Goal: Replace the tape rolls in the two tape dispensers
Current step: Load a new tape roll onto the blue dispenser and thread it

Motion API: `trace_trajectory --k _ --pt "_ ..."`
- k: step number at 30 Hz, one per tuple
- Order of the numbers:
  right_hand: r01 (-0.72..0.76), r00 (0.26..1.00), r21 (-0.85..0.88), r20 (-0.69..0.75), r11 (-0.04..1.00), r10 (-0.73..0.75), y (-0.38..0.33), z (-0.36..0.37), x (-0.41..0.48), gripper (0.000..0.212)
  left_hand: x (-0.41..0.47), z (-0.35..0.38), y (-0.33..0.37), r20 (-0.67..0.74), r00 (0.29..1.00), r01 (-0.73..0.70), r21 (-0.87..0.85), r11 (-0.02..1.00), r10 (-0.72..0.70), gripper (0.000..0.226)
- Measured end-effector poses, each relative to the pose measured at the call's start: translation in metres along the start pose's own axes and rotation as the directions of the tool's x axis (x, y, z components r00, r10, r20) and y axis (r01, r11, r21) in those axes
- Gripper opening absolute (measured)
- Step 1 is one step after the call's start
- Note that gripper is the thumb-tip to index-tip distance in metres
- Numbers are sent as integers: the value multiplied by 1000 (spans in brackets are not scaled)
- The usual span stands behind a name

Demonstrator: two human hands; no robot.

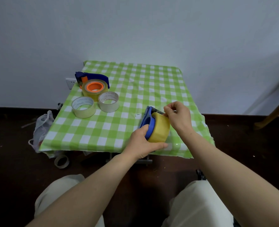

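Green-check tablecloth: our left hand clamps blue plastic dispenser w/ yellowish tape roll; right hand pinches its far-top edge.

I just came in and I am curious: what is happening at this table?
A person is loading a blue tape dispenser. The left hand holds it with a yellowish tape roll on it, while the right hand pinches at the top of the roll. A second dispenser and two loose rolls lie on the checked tablecloth.
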State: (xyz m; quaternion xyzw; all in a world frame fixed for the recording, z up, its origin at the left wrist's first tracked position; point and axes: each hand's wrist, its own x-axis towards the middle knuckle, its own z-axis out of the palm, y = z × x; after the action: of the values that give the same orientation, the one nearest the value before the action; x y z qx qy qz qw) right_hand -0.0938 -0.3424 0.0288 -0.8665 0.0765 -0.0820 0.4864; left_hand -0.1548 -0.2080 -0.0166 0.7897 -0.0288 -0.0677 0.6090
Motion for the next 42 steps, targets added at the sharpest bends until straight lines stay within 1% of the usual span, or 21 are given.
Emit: trace_trajectory --k 3,5,7,10,12,18,22,23,24,26,29,32,34,36,39,42 --pt "-14 1000 -33 -5 999 14 -3 5 6 8 2 -2 0 26 1000 -5 62 998 3 79" --pt "-16 1000 -46 -5 999 16 -5 8 8 8 4 -3 -1 30 1000 1 93 996 -4 82" --pt "-11 1000 -57 -9 998 10 -7 10 9 8 6 -4 -1 11 1000 9 97 995 -10 75" --pt "-4 1000 -66 -14 998 3 -7 11 8 8 7 -5 0 -1 1000 8 89 996 -8 48" --pt "8 1000 -57 -14 998 -9 -7 10 7 8 6 -6 0 -1 1000 8 78 997 -8 37" --pt "108 993 -45 -51 993 -111 -9 11 -3 8 7 -8 -1 -7 1000 8 42 999 -7 34" --pt "196 975 7 -109 981 -194 -16 8 -3 9 12 -8 2 -10 1000 14 3 1000 -13 44" --pt "199 974 16 -116 980 -196 -17 6 -2 10 13 -7 2 -4 1000 13 -6 1000 -13 47" --pt "180 977 36 -121 983 -174 -18 4 0 11 13 -7 3 0 1000 10 -8 1000 -10 50" --pt "87 990 103 -116 991 -75 -16 0 4 16 12 -6 4 4 1000 4 -7 1000 -4 55" --pt "-39 996 190 -76 981 55 -12 -2 12 9 11 -8 2 38 999 -1 21 1000 0 58" --pt "-75 995 249 -51 966 91 -15 2 17 6 11 -12 1 87 996 -13 123 992 2 70" --pt "-79 994 263 -48 962 95 -18 4 18 5 13 -14 0 85 996 -28 175 984 13 75" --pt "-53 996 256 -59 965 71 -21 5 16 7 13 -15 0 64 998 -35 173 984 24 71" --pt "-3 996 242 -86 970 24 -21 8 12 10 13 -15 0 39 999 -35 121 992 30 53" --pt "44 991 249 -134 968 -10 -22 9 9 16 13 -15 1 36 999 -31 77 997 28 40"
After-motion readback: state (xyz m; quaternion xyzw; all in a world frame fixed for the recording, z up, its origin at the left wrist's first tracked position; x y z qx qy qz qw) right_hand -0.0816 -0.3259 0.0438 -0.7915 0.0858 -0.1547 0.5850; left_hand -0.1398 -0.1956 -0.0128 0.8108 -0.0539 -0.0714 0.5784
